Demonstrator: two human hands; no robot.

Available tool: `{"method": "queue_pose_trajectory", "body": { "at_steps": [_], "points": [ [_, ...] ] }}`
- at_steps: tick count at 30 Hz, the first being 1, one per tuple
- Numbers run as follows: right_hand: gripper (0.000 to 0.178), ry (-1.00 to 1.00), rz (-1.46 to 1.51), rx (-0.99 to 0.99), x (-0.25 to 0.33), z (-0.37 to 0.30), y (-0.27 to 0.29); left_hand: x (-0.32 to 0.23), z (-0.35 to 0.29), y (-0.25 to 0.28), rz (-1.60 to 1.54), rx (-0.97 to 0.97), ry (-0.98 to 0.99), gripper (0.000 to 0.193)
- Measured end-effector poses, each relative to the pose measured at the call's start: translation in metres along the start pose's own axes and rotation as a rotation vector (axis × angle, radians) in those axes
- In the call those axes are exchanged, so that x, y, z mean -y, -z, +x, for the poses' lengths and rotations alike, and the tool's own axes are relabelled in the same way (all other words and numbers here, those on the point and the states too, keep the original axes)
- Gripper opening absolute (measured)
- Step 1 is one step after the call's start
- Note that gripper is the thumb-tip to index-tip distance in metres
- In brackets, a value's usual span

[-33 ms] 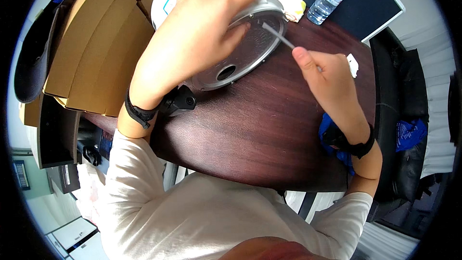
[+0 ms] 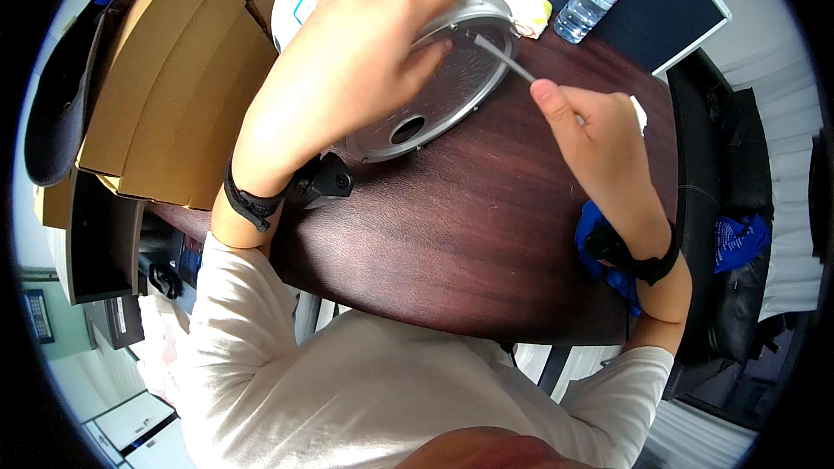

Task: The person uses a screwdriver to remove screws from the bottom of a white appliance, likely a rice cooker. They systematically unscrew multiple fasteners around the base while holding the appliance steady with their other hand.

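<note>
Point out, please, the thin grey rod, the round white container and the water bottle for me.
Thin grey rod point(image 2: 506, 60): head view, middle of its visible shaft.
Round white container point(image 2: 460, 85): head view, its grey round face.
Water bottle point(image 2: 591, 3): head view, middle of its body.

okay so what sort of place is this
Probably an office or living room, judging by the dark wood-grain table, what looks like a black sofa, and the white curtain beside it.

Blue-capped bottle point(image 2: 591, 4), brown cardboard point(image 2: 165, 78), perhaps crumpled blue cloth point(image 2: 741, 243)
</note>
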State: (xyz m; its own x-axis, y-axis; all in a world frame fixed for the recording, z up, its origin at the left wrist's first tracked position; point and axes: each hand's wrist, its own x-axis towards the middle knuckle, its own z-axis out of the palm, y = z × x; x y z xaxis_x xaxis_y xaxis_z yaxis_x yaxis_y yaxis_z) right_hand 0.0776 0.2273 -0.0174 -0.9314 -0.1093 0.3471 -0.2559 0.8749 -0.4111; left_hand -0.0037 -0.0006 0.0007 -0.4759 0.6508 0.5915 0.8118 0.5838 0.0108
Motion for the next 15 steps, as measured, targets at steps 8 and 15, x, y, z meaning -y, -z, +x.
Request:
{"method": "queue_pose_trajectory", "body": {
  "at_steps": [8,15],
  "points": [
    [0.054,0.026,-0.088,0.006,0.006,0.004,0.003,-0.001,-0.002,0.0,0.033,-0.004,0.008,0.055],
    [0.057,-0.017,-0.073,0.037,0.012,0.007,0.008,-0.002,-0.001,-0.002,0.011,-0.018,0.021,0.055]
  ]
}}
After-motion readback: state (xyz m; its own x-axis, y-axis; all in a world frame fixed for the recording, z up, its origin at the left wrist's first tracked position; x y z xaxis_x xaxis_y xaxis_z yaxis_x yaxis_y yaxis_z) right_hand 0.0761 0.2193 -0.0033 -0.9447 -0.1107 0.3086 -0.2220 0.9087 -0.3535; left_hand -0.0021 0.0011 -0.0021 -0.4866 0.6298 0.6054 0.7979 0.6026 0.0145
